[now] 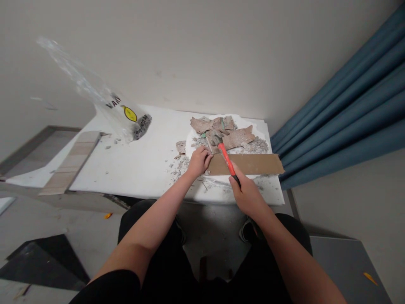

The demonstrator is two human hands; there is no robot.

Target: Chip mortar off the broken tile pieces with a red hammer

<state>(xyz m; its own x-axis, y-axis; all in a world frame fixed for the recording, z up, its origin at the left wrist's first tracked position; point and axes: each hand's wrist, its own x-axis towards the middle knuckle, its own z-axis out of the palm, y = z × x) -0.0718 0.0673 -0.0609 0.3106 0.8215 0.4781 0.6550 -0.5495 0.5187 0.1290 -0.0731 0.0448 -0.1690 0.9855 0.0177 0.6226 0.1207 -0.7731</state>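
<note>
My right hand [248, 192] grips the black end of a hammer [226, 157] with a red handle. Its grey metal head rests over a torn brown cardboard piece [242, 137]. Close by on the left, my left hand [200, 161] is closed, fingers and thumb together by the end of a flat brown board [247, 164]. Whatever it pinches is too small to make out. Grey crumbled fragments [257, 145] lie around the cardboard on a round white sheet [190, 141], partly covered by these pieces.
A clear plastic bag [122, 112] with dark grains at its bottom stands on the white table [133, 164]. A wood-patterned plank [72, 162] lies at the table's left. Blue curtains [351, 105] hang at the right, and black sheets [44, 261] lie on the floor.
</note>
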